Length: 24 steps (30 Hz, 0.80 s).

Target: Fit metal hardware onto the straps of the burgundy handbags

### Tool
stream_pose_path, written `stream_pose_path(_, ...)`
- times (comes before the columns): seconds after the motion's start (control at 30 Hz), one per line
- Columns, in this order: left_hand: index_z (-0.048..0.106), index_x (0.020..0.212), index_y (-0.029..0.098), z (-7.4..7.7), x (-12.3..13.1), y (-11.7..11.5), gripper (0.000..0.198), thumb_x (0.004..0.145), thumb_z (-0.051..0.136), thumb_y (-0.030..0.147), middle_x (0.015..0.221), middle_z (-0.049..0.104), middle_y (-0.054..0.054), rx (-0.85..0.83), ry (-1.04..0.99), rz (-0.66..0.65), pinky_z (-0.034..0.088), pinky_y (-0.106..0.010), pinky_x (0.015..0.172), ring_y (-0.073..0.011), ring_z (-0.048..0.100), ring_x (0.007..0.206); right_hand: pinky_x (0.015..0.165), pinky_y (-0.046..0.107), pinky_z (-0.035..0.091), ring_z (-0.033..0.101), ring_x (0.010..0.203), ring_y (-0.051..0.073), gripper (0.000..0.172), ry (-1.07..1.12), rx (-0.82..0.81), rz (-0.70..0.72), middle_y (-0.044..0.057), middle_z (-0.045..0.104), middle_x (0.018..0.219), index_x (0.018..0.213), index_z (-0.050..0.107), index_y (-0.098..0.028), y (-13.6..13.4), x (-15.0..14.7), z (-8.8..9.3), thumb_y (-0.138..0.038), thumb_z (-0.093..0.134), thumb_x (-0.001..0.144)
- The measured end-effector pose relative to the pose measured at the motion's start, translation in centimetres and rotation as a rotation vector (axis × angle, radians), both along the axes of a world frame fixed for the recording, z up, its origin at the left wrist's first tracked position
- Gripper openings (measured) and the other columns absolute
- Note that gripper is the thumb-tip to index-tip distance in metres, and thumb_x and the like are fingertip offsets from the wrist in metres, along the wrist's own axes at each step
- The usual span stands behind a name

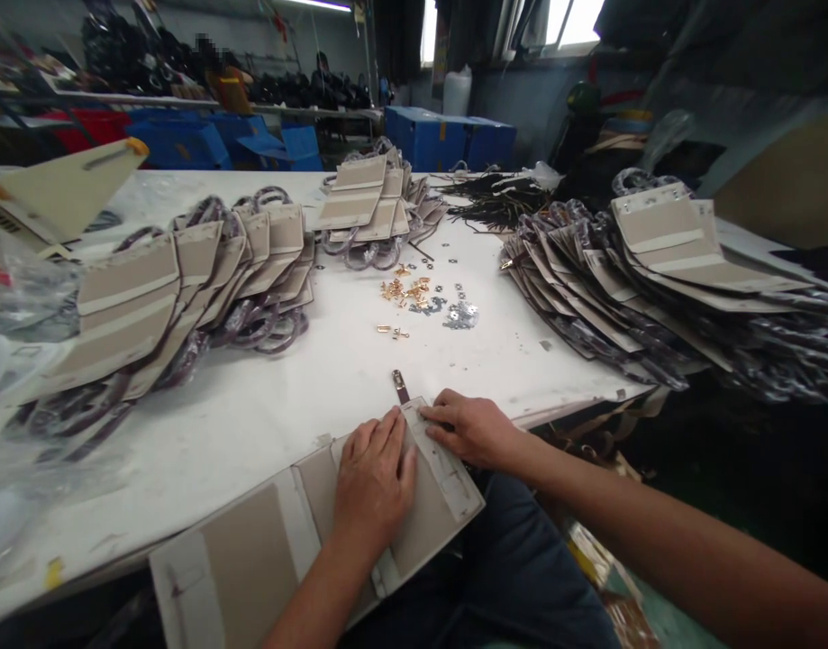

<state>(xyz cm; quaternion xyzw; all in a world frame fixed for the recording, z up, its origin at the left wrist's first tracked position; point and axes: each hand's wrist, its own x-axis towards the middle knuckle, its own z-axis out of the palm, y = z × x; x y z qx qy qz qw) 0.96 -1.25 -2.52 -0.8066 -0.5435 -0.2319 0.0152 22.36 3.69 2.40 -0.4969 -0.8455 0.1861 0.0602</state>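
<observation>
A folded beige-backed bag panel (244, 541) with pale tape strips slants across the table's front edge, over my lap. My left hand (373, 482) lies flat on it, its fingers stretched toward the far end. At that end my right hand (474, 428) is closed, its fingertips pressed on the panel's pale strip near the corner. Whatever those fingertips may hold is too small to make out. A short dark strap (403, 393) with a gold metal fitting (397, 379) sticks out past the panel's far edge.
Gold fittings (406, 290) and small silver plates (460, 313) lie scattered mid-table. Stacks of similar panels with wrapped handles stand at left (130, 297), back (359, 194) and right (663, 234). Black straps (495, 198) are heaped behind. Blue boxes (427, 135) stand beyond the table.
</observation>
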Motion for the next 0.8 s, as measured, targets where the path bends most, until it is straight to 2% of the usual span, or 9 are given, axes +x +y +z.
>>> stream_pose_path(0.13, 0.063, 0.142, 0.01, 0.2, -0.1, 0.3, 0.047, 0.101, 0.052, 0.031, 0.149, 0.063, -0.012, 0.003, 0.036, 0.007, 0.046, -0.054, 0.109, -0.0362, 0.057, 0.126, 0.087, 0.029, 0.048, 0.069, 0.099, 0.02, 0.042, 0.013, 0.011, -0.002, 0.006, 0.066, 0.127, 0.145, 0.063, -0.032, -0.1, -0.1, 0.3, -0.04, 0.053, 0.105)
stream_pose_path(0.37, 0.063, 0.143, 0.014, -0.2, -0.7, -0.1, 0.047, 0.1, 0.053, 0.032, 0.15, 0.062, -0.011, 0.078, 0.095, -0.027, 0.047, -0.052, 0.107, -0.0351, 0.058, 0.125, 0.086, 0.03, 0.05, 0.07, 0.102, 0.022, 0.046, 0.009, 0.045, -0.007, 0.005, 0.065, 0.128, 0.15, 0.056, -0.033, -0.6, -0.2, -0.1, -0.04, 0.054, 0.104)
stream_pose_path(0.8, 0.064, 0.141, 0.019, -0.9, -1.3, 0.5, 0.043, 0.1, 0.056, 0.032, 0.15, 0.062, -0.007, 0.163, 0.158, -0.051, 0.046, -0.05, 0.106, -0.0338, 0.057, 0.125, 0.075, 0.032, 0.05, 0.07, 0.096, 0.024, 0.044, -0.131, 0.083, 0.077, 0.009, 0.064, 0.129, 0.151, 0.049, -0.031, -0.7, -0.6, 0.9, -0.039, 0.046, 0.107)
